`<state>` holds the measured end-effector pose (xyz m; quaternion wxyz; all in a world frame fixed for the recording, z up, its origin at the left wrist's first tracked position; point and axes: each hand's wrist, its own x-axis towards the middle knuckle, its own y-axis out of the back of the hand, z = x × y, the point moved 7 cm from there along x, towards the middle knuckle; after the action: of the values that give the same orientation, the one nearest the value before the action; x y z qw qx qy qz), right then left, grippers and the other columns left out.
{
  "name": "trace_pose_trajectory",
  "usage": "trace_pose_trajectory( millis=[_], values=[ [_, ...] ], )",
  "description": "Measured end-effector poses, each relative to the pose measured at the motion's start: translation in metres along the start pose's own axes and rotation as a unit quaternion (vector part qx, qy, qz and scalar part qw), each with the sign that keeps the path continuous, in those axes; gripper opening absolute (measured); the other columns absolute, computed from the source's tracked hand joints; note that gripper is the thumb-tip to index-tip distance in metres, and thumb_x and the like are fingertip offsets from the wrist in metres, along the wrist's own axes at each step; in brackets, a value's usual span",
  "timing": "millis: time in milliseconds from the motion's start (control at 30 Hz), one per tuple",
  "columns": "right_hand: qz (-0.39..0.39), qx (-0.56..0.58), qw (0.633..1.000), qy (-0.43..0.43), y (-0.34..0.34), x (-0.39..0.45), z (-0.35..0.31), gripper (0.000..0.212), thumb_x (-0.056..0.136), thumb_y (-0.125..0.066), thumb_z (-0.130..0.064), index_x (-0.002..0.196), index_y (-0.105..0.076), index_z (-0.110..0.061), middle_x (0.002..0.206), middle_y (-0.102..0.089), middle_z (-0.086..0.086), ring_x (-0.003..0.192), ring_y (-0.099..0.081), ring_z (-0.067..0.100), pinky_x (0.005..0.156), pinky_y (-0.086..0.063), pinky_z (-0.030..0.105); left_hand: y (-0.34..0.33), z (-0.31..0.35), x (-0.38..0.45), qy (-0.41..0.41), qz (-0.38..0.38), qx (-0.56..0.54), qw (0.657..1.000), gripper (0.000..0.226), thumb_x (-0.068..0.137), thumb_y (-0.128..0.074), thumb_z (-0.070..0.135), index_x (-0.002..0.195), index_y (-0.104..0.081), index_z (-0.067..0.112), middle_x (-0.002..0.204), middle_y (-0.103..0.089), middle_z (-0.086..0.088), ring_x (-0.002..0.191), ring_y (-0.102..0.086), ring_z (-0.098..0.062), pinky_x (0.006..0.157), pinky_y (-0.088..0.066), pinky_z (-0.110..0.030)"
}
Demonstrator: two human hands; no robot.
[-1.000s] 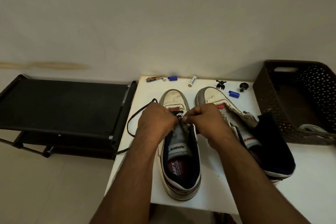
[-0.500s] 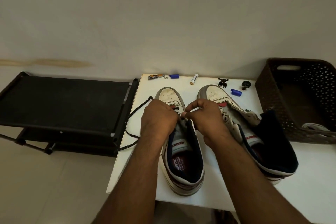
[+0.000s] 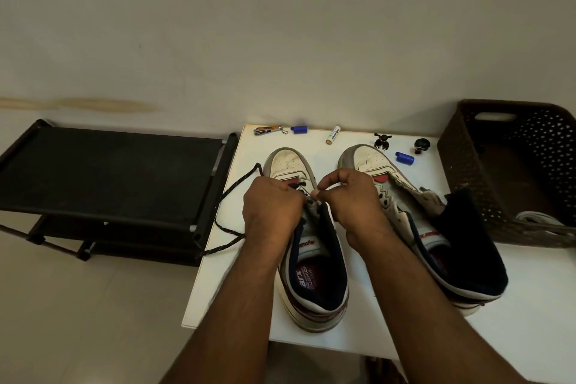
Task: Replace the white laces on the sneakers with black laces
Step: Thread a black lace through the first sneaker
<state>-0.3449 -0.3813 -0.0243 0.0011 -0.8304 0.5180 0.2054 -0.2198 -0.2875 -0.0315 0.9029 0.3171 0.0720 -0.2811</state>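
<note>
Black lace just started at the bottom eyelets of the left sneaker, mid-table; rest trails off the table's left edge. Right sneaker unlaced, tongue flopped open. Old white laces seem dumped in the basket. Left hand clenched on the lace; right hand pinching near the eyelets, what it holds unclear.

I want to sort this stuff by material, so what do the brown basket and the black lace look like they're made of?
Basket: likely moulded plastic, matte brown; its walls are a regular perforated lattice with a cut-out handle. Black lace: apparently braided fabric cord, matte with pale flecks; it lies limp and curving.
</note>
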Motion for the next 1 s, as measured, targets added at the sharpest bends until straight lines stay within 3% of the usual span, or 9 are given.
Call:
trace_pose_trajectory(
  millis=[267, 433, 533, 600, 667, 767, 833, 900, 1000],
  values=[
    [-0.066, 0.074, 0.993, -0.059, -0.002, 0.001, 0.006, 0.011, 0.088, -0.06, 0.004, 0.093, -0.058, -0.006, 0.066, -0.065, 0.01, 0.05, -0.06, 0.012, 0.042, -0.046, 0.018, -0.004, 0.002, 0.004, -0.001, -0.055, 0.086, 0.995, 0.02, 0.076, -0.076, 0.018, 0.095, -0.073, 0.01, 0.086, -0.071, -0.008, 0.082, -0.068, -0.024, 0.063, -0.053, -0.026],
    [-0.13, 0.03, 0.989, -0.062, -0.004, 0.001, 0.007, 0.014, 0.085, -0.062, 0.006, 0.095, -0.066, -0.004, 0.084, -0.068, 0.017, 0.069, -0.063, 0.02, 0.056, -0.055, 0.025, -0.004, 0.011, 0.002, -0.023, -0.075, 0.142, 0.987, 0.017, 0.08, -0.074, 0.023, 0.094, -0.075, 0.013, 0.089, -0.071, -0.008, 0.083, -0.068, -0.023, 0.079, -0.057, -0.035],
    [-0.073, 0.026, 0.997, -0.023, -0.003, -0.001, -0.001, 0.021, 0.086, -0.055, 0.009, 0.093, -0.063, -0.009, 0.08, -0.064, 0.011, 0.067, -0.062, 0.016, 0.054, -0.05, 0.021, 0.001, 0.021, -0.004, -0.078, -0.088, 0.157, 0.981, 0.015, 0.077, -0.077, 0.023, 0.092, -0.073, 0.022, 0.105, -0.066, -0.003, 0.091, -0.064, -0.02, 0.081, -0.056, -0.035],
    [-0.004, 0.13, 0.992, 0.009, 0.003, -0.001, -0.012, 0.027, 0.088, -0.049, 0.013, 0.088, -0.057, -0.013, 0.083, -0.06, 0.01, 0.074, -0.066, 0.021, 0.063, -0.055, 0.025, 0.005, 0.027, -0.006, -0.109, -0.084, 0.165, 0.977, 0.033, 0.073, -0.078, 0.02, 0.101, -0.065, 0.033, 0.121, -0.051, -0.004, 0.106, -0.056, -0.026, 0.088, -0.053, -0.042],
    [0.03, 0.323, 0.944, 0.051, 0.017, -0.002, -0.032, 0.03, 0.091, -0.046, 0.014, 0.083, -0.054, -0.014, 0.082, -0.056, 0.008, 0.072, -0.065, 0.024, 0.072, -0.058, 0.032, 0.008, 0.032, -0.01, -0.113, -0.089, 0.207, 0.968, 0.042, 0.076, -0.076, 0.018, 0.108, -0.064, 0.043, 0.129, -0.045, 0.0, 0.118, -0.045, -0.029, 0.096, -0.045, -0.045],
    [-0.004, 0.446, 0.883, 0.146, 0.04, -0.005, -0.063, 0.029, 0.091, -0.048, 0.012, 0.085, -0.057, -0.015, 0.081, -0.056, 0.006, 0.065, -0.057, 0.018, 0.072, -0.055, 0.032, 0.007, 0.035, -0.014, -0.099, -0.096, 0.22, 0.966, 0.034, 0.079, -0.075, 0.014, 0.097, -0.071, 0.043, 0.129, -0.048, 0.009, 0.121, -0.037, -0.026, 0.088, -0.031, -0.037],
    [-0.04, 0.316, 0.934, 0.163, 0.036, -0.01, -0.066, 0.028, 0.091, -0.051, 0.009, 0.088, -0.063, -0.016, 0.078, -0.06, 0.001, 0.063, -0.056, 0.011, 0.063, -0.051, 0.022, 0.005, 0.035, -0.013, -0.093, -0.094, 0.225, 0.965, 0.03, 0.079, -0.075, 0.014, 0.081, -0.071, 0.043, 0.124, -0.053, 0.013, 0.119, -0.039, -0.025, 0.084, -0.027, -0.036],
    [-0.065, 0.002, 0.984, 0.164, 0.019, -0.009, -0.05, 0.025, 0.092, -0.053, 0.001, 0.094, -0.068, -0.019, 0.082, -0.065, -0.006, 0.066, -0.057, 0.003, 0.056, -0.044, 0.01, 0.002, 0.033, -0.012, -0.085, -0.091, 0.221, 0.967, 0.028, 0.078, -0.075, 0.018, 0.072, -0.068, 0.044, 0.117, -0.059, 0.014, 0.114, -0.046, -0.022, 0.088, -0.034, -0.039],
    [-0.129, -0.357, 0.911, 0.163, -0.006, -0.002, -0.018, 0.022, 0.093, -0.057, -0.008, 0.109, -0.07, -0.016, 0.105, -0.068, -0.002, 0.088, -0.06, 0.007, 0.068, -0.041, 0.009, 0.0, 0.03, -0.009, -0.075, -0.089, 0.197, 0.973, 0.02, 0.078, -0.076, 0.022, 0.077, -0.072, 0.041, 0.111, -0.065, 0.012, 0.11, -0.052, -0.02, 0.096, -0.042, -0.045]
  ],
)
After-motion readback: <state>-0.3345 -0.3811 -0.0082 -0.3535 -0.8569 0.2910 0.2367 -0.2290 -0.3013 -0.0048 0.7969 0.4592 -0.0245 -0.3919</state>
